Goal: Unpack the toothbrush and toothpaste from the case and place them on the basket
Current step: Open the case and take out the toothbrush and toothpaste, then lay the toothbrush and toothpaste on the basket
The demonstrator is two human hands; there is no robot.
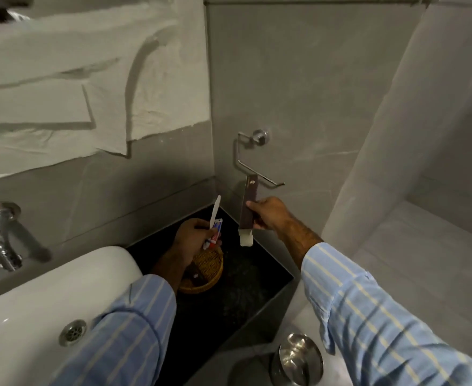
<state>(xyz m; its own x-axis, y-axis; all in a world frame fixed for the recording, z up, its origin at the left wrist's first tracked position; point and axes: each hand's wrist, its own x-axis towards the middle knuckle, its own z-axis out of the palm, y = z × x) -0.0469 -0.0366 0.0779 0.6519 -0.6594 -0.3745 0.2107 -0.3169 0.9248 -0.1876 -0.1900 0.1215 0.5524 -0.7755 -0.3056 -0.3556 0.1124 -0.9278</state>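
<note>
Now left hand grips toothbrush, toothpaste — above basket.

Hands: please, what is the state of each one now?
Left hand: closed on the white toothbrush and small red-and-blue toothpaste tube.
Right hand: closed on the dark brown long case.

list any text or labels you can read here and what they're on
No text can be read.
Toothpaste in the left hand: red and blue print, too blurred to read.
Case in the right hand: a small round mark near the top, too small to read.
</note>
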